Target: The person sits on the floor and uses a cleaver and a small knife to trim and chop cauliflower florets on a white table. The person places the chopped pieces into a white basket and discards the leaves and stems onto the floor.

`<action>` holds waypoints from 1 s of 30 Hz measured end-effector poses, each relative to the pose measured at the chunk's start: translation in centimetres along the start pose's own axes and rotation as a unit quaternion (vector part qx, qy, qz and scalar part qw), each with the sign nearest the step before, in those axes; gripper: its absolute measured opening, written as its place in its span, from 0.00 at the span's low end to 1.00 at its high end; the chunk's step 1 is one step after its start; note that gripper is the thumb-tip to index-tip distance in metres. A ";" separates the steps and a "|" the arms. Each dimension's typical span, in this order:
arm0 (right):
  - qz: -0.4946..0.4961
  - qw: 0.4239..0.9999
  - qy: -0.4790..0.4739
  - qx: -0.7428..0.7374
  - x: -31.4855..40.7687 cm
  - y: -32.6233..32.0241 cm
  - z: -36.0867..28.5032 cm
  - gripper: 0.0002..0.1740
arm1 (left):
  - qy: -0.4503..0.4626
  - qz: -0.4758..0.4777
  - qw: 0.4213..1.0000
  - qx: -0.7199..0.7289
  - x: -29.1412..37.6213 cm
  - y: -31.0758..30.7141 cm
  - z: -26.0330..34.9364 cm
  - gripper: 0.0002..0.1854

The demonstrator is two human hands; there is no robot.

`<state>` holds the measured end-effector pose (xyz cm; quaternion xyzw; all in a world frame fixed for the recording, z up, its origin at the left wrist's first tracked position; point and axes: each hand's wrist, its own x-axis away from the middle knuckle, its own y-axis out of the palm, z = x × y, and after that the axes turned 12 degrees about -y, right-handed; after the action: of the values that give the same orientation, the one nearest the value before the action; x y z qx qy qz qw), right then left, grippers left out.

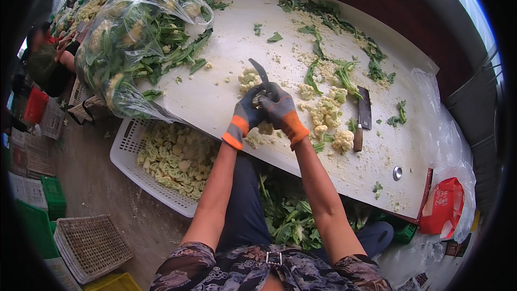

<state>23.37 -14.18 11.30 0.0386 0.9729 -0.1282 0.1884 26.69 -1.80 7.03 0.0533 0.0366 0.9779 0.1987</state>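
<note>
Both hands wear grey gloves with orange cuffs and meet above the near part of a white tabletop (238, 28). My right hand (279, 107) grips a small curved knife (259, 69), its blade pointing away from me and its handle hidden. Against it, my left hand (247, 107) is closed around a cauliflower piece, mostly covered by the fingers. Just beyond the left hand lies a cauliflower chunk (249, 79). Cauliflower florets (326, 111) are heaped to the right of my hands. Beside them rests a cleaver (364, 109) with a wooden handle.
A clear plastic bag (133, 36) of leafy cauliflower bulges at the table's left. Below the edge stands a white basket (135, 171) of florets. Cut leaves (293, 222) lie under the table. A red bag (442, 206) hangs right. At far left sits another person (44, 62).
</note>
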 end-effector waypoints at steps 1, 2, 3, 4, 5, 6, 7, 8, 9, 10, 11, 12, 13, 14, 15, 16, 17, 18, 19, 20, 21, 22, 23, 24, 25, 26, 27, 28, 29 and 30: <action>-0.030 0.999 0.033 0.023 0.3 2.7 -2.2 0.22 | -0.039 0.035 0.998 0.044 2.2 -2.7 1.0 0.30; -0.100 0.995 0.012 -0.020 0.5 5.0 -4.6 0.25 | 0.013 0.095 0.995 0.022 4.6 -6.0 0.1 0.30; -0.147 0.987 -0.066 -0.012 1.0 6.4 -4.9 0.26 | 0.022 0.069 0.993 0.093 7.1 -8.8 0.4 0.32; -0.150 0.985 -0.087 -0.017 1.1 6.7 -5.3 0.25 | 0.044 0.129 0.991 0.017 9.8 -11.3 1.0 0.32; -0.155 0.982 -0.107 -0.024 1.2 6.8 -5.7 0.24 | 0.064 0.189 0.978 -0.059 12.4 -13.9 1.2 0.32; -0.109 0.980 -0.141 0.085 0.5 4.8 -5.3 0.23 | 0.054 0.224 0.961 -0.154 15.0 -17.7 0.3 0.32; -0.036 0.972 -0.109 0.206 -0.6 2.0 -4.2 0.23 | 0.043 0.251 0.936 -0.244 17.2 -20.6 -0.6 0.32; 0.014 0.940 -0.059 0.337 -1.8 -1.6 -1.6 0.21 | -0.020 0.315 0.867 -0.386 18.9 -21.5 -1.1 0.33; 0.016 0.883 -0.015 0.469 -2.4 -5.6 2.0 0.22 | -0.037 0.362 0.798 -0.480 18.9 -20.8 -1.3 0.33; -0.052 0.831 0.112 0.542 -2.5 -8.4 3.8 0.23 | -0.066 0.408 0.714 -0.565 19.2 -20.4 -1.4 0.35; -0.116 0.802 0.159 0.563 -1.7 -11.8 7.3 0.25 | 0.012 0.403 0.752 -0.522 17.7 -18.0 -1.7 0.32; -0.101 0.815 0.110 0.560 -1.1 -10.6 6.9 0.24 | 0.039 0.345 0.842 -0.413 16.9 -16.2 -1.0 0.29; -0.080 0.823 0.099 0.553 -1.1 -10.8 7.0 0.24 | 0.038 0.296 0.884 -0.359 15.2 -14.3 -1.7 0.28; -0.059 0.830 0.091 0.547 -0.7 -11.7 7.3 0.24 | 0.036 0.241 0.922 -0.301 13.2 -12.1 -2.4 0.26; -0.036 0.839 0.084 0.536 -0.4 -11.7 7.2 0.24 | -0.004 0.217 0.938 -0.271 11.9 -9.8 -0.9 0.24; -0.033 0.871 0.078 0.485 1.0 -11.9 7.0 0.23 | 0.054 0.225 0.915 -0.329 10.0 -9.6 -2.5 0.24; -0.032 0.896 0.074 0.436 2.8 -12.3 5.9 0.23 | -0.037 0.230 0.946 -0.225 8.3 -8.6 -1.6 0.25; -0.054 0.901 0.073 0.425 4.0 -10.5 3.6 0.23 | -0.034 0.259 0.937 -0.234 6.5 -9.5 -1.6 0.27; -0.077 0.904 0.072 0.414 5.0 -7.9 1.4 0.24 | 0.026 0.280 0.916 -0.286 4.2 -11.1 -3.0 0.29; -0.110 0.905 0.072 0.403 5.6 -5.0 0.9 0.25 | 0.022 0.285 0.909 -0.302 2.9 -12.0 -1.9 0.31; -0.128 0.883 0.091 0.441 6.7 -5.3 -1.4 0.26 | 0.062 0.262 0.909 -0.317 0.0 -9.7 -0.8 0.35; -0.146 0.860 0.087 0.481 7.8 -5.2 -0.7 0.27 | 0.039 0.235 0.911 -0.337 -2.4 -7.5 0.3 0.40; -0.171 0.838 0.074 0.512 8.2 -4.6 0.9 0.28 | 0.004 0.206 0.897 -0.392 -4.0 -6.2 1.5 0.42; -0.164 0.846 0.093 0.498 8.6 -4.8 1.5 0.27 | -0.020 0.195 0.889 -0.413 -5.5 -3.9 1.3 0.42; -0.136 0.872 0.085 0.463 8.2 -5.0 1.8 0.27 | -0.047 0.199 0.875 -0.439 -6.4 -3.4 1.1 0.41; -0.109 0.895 0.075 0.426 7.6 -5.5 2.0 0.26 | -0.033 0.201 0.886 -0.417 -6.8 -3.6 0.7 0.40; -0.082 0.916 0.067 0.387 7.2 -6.0 2.3 0.26 | -0.020 0.202 0.896 -0.394 -7.3 -4.0 -0.1 0.40; -0.046 0.918 0.073 0.387 5.7 -6.6 2.4 0.24 | -0.008 0.198 0.907 -0.371 -7.5 -4.1 -1.0 0.39; -0.004 0.901 0.075 0.428 3.9 -7.1 2.5 0.25 | 0.029 0.188 0.921 -0.340 -7.4 -4.6 -1.9 0.38; 0.007 0.884 0.074 0.461 2.4 -7.6 3.3 0.24 | 0.065 0.171 0.933 -0.309 -7.0 -4.8 -2.9 0.37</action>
<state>21.40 -22.33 9.26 0.1368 0.8149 -0.5578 0.0778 34.60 -0.32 3.10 -0.0687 -0.2642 0.9615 0.0327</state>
